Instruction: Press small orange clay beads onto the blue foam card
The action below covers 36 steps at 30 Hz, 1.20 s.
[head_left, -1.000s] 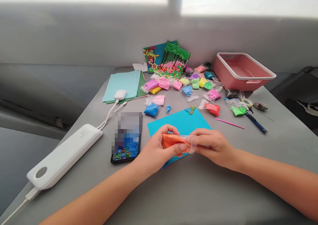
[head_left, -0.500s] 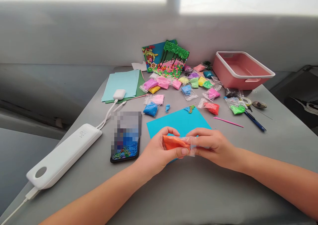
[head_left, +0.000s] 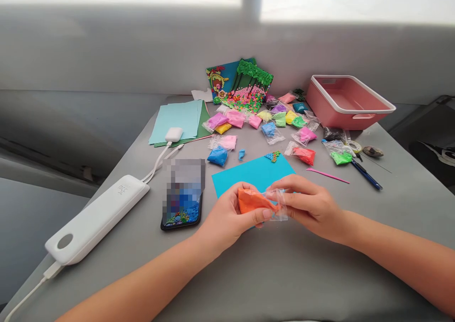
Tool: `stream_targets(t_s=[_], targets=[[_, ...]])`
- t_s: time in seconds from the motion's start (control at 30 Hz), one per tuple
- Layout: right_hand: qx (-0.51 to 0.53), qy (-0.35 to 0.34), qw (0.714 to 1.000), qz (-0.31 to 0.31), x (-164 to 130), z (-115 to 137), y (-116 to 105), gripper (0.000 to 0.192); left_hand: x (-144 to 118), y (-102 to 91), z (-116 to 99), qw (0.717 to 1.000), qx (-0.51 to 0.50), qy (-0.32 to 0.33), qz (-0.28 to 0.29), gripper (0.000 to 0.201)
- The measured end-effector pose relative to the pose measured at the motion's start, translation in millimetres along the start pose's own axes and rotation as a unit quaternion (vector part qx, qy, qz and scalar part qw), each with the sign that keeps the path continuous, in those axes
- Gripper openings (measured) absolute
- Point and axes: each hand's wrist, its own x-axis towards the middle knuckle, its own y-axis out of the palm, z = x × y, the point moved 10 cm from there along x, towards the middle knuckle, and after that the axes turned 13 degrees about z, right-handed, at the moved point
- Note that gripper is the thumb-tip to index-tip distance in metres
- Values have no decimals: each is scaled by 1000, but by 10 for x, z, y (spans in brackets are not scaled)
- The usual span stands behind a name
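Left hand point(head_left: 227, 218) and right hand point(head_left: 309, 206) pinch a clear bag of orange clay point(head_left: 258, 202) over the worktop's point(head_left: 284, 274) near edge; bag apparently unopened, blue card point(head_left: 249, 175) nearly bare.

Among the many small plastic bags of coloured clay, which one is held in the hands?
The orange clay bag: left hand and right hand both grip it above the table; all others lie untouched.

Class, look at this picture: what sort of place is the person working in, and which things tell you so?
Probably a craft table at home or in a hobby room. Small bags of coloured clay lie scattered on the grey table, finished clay pictures lean against the wall, and both hands work an orange clay bag.
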Motion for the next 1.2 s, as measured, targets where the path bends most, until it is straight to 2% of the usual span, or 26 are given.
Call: stream_targets(t_s=[0.1, 0.2, 0.37, 0.5, 0.6, 0.77, 0.87, 0.93, 1.07, 1.2], targets=[[-1, -1, 1000, 31, 10, 26, 77, 28, 11, 29, 44, 1000, -11, -10, 4, 48], [2, -4, 999, 35, 12, 69, 110, 29, 8, 54, 61, 1000, -16, -19, 8, 49], [10, 11, 1000, 14, 31, 94, 83, 26, 1, 54, 35, 999, -15, -28, 10, 56], [15, 20, 1000, -1, 51, 101, 62, 15, -13, 44, 25, 1000, -5, -26, -2, 53], [18, 23, 999, -16, 58, 107, 47, 14, -27, 55, 40, 1000, -15, -23, -8, 50], [29, 51, 995, -84, 24, 74, -131, 19, -32, 6, 68, 998, -46, -24, -19, 49], [56, 111, 981, -147, -54, -72, -322, 19, -32, -65, 79, 997, -56, -27, -42, 46], [101, 154, 968, -168, -103, -216, -376, 21, -35, -94, 86, 996, -65, -28, -54, 45], [236, 213, 936, -150, -133, -478, -229, 36, -43, -92, 94, 993, -97, -27, -62, 47], [351, 249, 896, -108, -137, -601, -9, 32, -43, -81, 78, 991, -116, -24, -62, 45]])
